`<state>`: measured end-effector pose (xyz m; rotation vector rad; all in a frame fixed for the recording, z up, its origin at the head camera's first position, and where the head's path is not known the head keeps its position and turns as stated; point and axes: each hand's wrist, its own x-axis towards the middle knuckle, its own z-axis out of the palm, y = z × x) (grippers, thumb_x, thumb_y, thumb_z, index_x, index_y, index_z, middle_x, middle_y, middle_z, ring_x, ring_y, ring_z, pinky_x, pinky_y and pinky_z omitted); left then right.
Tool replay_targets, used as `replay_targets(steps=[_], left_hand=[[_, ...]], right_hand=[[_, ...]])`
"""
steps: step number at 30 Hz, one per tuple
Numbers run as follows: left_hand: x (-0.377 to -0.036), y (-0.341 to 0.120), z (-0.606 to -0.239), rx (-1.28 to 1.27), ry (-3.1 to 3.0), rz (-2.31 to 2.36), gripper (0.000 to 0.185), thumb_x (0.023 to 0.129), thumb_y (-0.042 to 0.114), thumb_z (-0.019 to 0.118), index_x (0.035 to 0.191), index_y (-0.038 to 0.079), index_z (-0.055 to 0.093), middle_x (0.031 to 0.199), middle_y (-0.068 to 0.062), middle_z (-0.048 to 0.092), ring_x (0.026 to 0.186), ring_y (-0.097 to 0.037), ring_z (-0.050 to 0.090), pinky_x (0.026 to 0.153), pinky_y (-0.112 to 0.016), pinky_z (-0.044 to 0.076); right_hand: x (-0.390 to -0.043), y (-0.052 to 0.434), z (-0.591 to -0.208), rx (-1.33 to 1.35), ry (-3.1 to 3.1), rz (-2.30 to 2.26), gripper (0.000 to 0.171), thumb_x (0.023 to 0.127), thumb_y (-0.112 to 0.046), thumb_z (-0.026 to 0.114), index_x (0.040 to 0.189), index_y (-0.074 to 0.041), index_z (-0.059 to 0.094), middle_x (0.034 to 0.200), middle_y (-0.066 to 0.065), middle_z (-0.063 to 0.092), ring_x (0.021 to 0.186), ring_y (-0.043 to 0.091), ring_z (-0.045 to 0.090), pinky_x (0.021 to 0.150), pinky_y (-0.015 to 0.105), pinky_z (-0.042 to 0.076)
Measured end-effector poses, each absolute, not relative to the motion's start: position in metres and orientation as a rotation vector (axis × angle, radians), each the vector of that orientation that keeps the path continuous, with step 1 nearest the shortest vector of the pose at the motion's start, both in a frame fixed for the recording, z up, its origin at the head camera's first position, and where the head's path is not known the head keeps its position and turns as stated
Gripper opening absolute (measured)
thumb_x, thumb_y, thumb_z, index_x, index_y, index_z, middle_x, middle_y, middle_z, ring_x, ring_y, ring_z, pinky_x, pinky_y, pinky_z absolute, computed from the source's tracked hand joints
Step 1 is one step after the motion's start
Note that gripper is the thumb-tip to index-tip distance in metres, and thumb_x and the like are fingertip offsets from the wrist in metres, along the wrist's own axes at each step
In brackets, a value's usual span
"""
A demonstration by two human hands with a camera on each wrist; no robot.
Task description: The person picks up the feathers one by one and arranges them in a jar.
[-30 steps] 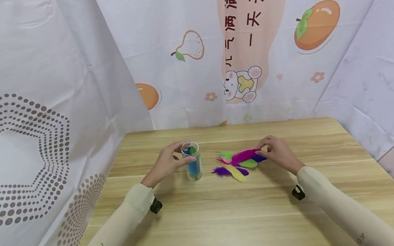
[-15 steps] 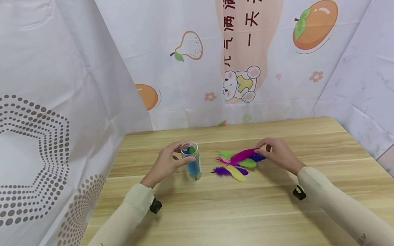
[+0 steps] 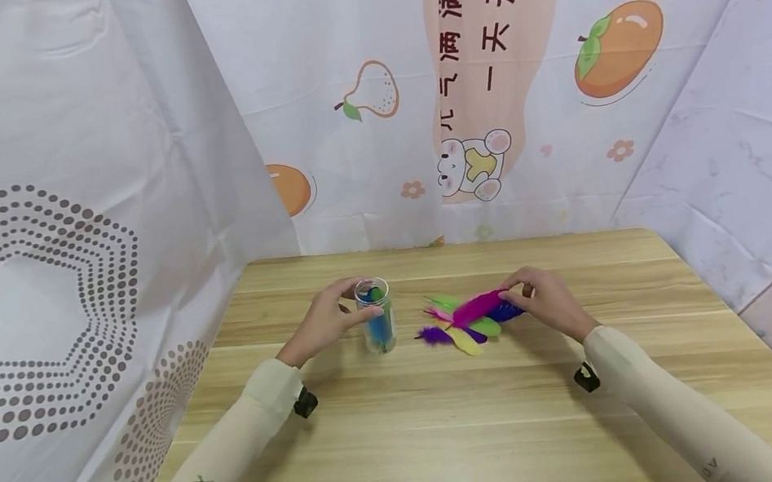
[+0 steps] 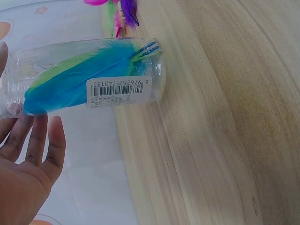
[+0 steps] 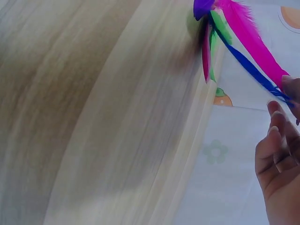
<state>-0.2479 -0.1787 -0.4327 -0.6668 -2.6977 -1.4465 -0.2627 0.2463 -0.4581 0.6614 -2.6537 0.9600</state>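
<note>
Head view: across the desk (image 3: 443,439), at centre, the left hand (image 3: 324,321) opens to the width of an upright jar (image 3: 379,332), thumb and fingers gripping it. Left wrist view alone makes its label (image 4: 119,91) legible, upside down: 6 976262 740135. Right of centre, the right hand (image 3: 547,302) pinches a magenta feather (image 3: 475,308) above a loose pile (image 3: 463,339); right wrist view shows better a blue feather (image 5: 253,70) reaching those fingers. Behind, upper centre, a cloth (image 3: 297,31) reads “一天开”.

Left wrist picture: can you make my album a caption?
Fingers holding a clear jar, blue and green feathers inside.
</note>
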Motion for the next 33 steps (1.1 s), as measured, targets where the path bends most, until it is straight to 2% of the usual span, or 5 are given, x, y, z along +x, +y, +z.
replay_targets(steps=[4, 7, 13, 22, 33], left_hand=[[-0.248, -0.179, -0.433, -0.655, -2.701, -1.450, 0.061, 0.087, 0.054, 0.079, 0.140, 0.029, 0.062, 0.115, 0.009, 0.068, 0.107, -0.015, 0.060, 0.088, -0.040, 0.054], [-0.247, -0.179, -0.433, -0.654, -2.704, -1.453, 0.060, 0.087, 0.053, 0.079, 0.139, 0.029, 0.062, 0.115, 0.009, 0.068, 0.107, -0.016, 0.060, 0.087, -0.041, 0.053], [-0.247, -0.178, -0.432, -0.640, -2.707, -1.453, 0.060, 0.087, 0.054, 0.079, 0.139, 0.029, 0.062, 0.116, 0.009, 0.068, 0.106, -0.016, 0.060, 0.087, -0.041, 0.053], [-0.247, -0.178, -0.432, -0.649, -2.705, -1.465, 0.059, 0.088, 0.051, 0.079, 0.140, 0.029, 0.062, 0.117, 0.009, 0.068, 0.108, -0.015, 0.060, 0.089, -0.041, 0.053], [-0.248, -0.178, -0.432, -0.650, -2.707, -1.458, 0.063, 0.087, 0.054, 0.078, 0.141, 0.028, 0.061, 0.118, 0.009, 0.067, 0.108, -0.015, 0.060, 0.089, -0.040, 0.053]], right_hand=[[-0.263, 0.247, -0.457, 0.649, -2.662, 0.981, 0.010, 0.097, -0.023, 0.075, 0.101, -0.015, 0.079, 0.099, 0.002, 0.073, 0.068, 0.014, 0.056, 0.055, 0.028, 0.044], [-0.263, 0.247, -0.456, 0.645, -2.660, 0.997, 0.014, 0.099, -0.026, 0.073, 0.102, -0.014, 0.079, 0.093, 0.005, 0.074, 0.067, 0.014, 0.056, 0.054, 0.028, 0.043], [-0.262, 0.245, -0.454, 0.654, -2.647, 0.986, 0.010, 0.097, -0.020, 0.075, 0.100, -0.011, 0.079, 0.083, 0.004, 0.074, 0.062, 0.014, 0.054, 0.048, 0.027, 0.041], [-0.260, 0.247, -0.451, 0.616, -2.641, 1.000, 0.015, 0.098, -0.023, 0.074, 0.104, -0.010, 0.079, 0.086, 0.006, 0.074, 0.064, 0.015, 0.054, 0.051, 0.027, 0.041], [-0.260, 0.245, -0.441, 0.589, -2.605, 0.966, 0.012, 0.097, -0.022, 0.075, 0.104, -0.013, 0.080, 0.079, -0.003, 0.071, 0.061, 0.014, 0.054, 0.052, 0.027, 0.043]])
